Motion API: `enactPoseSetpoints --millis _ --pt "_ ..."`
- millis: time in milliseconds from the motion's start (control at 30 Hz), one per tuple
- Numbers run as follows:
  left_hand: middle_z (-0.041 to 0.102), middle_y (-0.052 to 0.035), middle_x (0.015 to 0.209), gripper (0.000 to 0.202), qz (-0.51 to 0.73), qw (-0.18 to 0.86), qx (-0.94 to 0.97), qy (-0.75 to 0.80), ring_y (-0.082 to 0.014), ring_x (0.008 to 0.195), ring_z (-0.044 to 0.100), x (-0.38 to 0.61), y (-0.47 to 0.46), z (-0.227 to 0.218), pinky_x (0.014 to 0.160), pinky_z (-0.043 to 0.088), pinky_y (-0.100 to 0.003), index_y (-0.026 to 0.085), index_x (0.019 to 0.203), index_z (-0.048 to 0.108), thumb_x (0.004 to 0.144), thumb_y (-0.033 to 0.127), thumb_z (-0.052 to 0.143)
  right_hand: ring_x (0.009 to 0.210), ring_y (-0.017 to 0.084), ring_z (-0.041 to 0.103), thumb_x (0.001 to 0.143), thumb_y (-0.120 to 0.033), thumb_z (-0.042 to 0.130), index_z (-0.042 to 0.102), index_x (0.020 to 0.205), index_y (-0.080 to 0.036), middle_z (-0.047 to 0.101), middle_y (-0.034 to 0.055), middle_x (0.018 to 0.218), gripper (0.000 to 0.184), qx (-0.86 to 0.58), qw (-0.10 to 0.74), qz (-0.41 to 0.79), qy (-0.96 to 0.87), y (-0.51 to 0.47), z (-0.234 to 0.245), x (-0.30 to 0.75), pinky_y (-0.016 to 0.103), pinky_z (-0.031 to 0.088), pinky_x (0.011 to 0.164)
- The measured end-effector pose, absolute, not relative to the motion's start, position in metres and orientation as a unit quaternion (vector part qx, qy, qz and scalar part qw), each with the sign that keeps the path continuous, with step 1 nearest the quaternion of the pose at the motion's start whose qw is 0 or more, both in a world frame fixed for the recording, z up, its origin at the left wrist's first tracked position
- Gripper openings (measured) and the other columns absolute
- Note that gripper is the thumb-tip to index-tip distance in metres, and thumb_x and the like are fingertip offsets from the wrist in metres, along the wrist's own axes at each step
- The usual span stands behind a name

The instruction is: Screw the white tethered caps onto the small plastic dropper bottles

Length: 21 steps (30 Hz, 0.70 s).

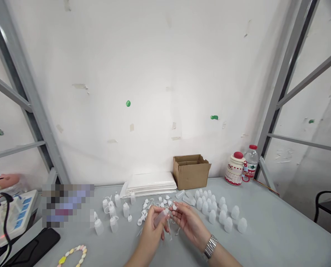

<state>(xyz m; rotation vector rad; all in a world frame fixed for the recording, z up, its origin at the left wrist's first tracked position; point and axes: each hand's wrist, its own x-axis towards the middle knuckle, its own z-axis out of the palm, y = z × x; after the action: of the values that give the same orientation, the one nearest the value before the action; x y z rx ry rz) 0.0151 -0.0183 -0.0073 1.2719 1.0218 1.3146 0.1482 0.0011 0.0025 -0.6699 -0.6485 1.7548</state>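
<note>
My left hand [151, 230] is closed round a small translucent plastic bottle [159, 218], tilted with its neck up and to the right. My right hand [189, 225], with a metal watch [210, 246] on its wrist, pinches a small white cap [174, 207] close beside the bottle's neck. Behind and left of my hands lies a pile of loose white caps [144, 206], some with thin straps. Several capped bottles [126, 210] stand to the left. On the right, several white, egg-shaped pieces [212, 216] stand in loose rows.
Against the wall are a stack of white sheets [150, 185] and an open cardboard box [193, 177]. A patterned jar [234, 170] and a water bottle [251, 161] stand back right. A black phone [33, 246], bead bracelet [83, 256] and power strip [20, 211] lie left.
</note>
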Motion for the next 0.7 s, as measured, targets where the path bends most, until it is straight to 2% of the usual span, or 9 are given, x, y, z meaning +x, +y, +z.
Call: enactPoseSetpoints --millis 200,400,500,700 --pt "0.057 0.006 0.061 0.038 0.511 0.51 0.529 0.446 -0.0069 0.035 0.051 0.015 -0.017 -0.013 0.029 0.032 -0.016 0.021 0.078 0.037 0.066 0.051 0.058 0.047 0.008 0.054 0.052 -0.034 0.079 0.064 0.064 -0.014 0.061 -0.0027 0.053 0.027 -0.33 0.559 0.666 -0.368 0.005 0.0 0.149 0.02 0.044 0.052" --pt "0.058 0.0056 0.059 0.043 0.498 0.538 0.513 0.447 -0.0083 0.031 0.052 0.017 -0.016 -0.016 0.024 0.029 -0.015 0.022 0.075 0.035 0.061 0.054 0.061 0.04 0.01 0.048 0.051 -0.043 0.076 0.065 0.055 -0.015 0.056 -0.0031 0.044 0.031 -0.42 0.535 0.54 -0.496 0.008 -0.001 0.149 0.023 0.038 0.044" --pt "0.058 0.0062 0.055 0.042 0.501 0.536 0.511 0.448 -0.0085 0.032 0.051 0.017 -0.015 -0.018 0.025 0.031 -0.015 0.022 0.075 0.036 0.062 0.053 0.061 0.046 0.012 0.052 0.055 -0.046 0.073 0.069 0.057 -0.016 0.059 -0.0007 0.05 0.03 -0.438 0.526 0.495 -0.534 0.007 0.001 0.15 0.025 0.042 0.049" --pt "0.055 0.0081 0.05 0.037 0.492 0.537 0.524 0.441 -0.0072 0.03 0.047 0.015 -0.015 -0.02 0.025 0.03 -0.014 0.022 0.076 0.037 0.066 0.05 0.059 0.071 0.019 0.058 0.069 -0.047 0.062 0.074 0.073 -0.022 0.062 0.0049 0.072 0.028 -0.436 0.501 0.41 -0.625 0.0 0.005 0.152 0.029 0.046 0.065"
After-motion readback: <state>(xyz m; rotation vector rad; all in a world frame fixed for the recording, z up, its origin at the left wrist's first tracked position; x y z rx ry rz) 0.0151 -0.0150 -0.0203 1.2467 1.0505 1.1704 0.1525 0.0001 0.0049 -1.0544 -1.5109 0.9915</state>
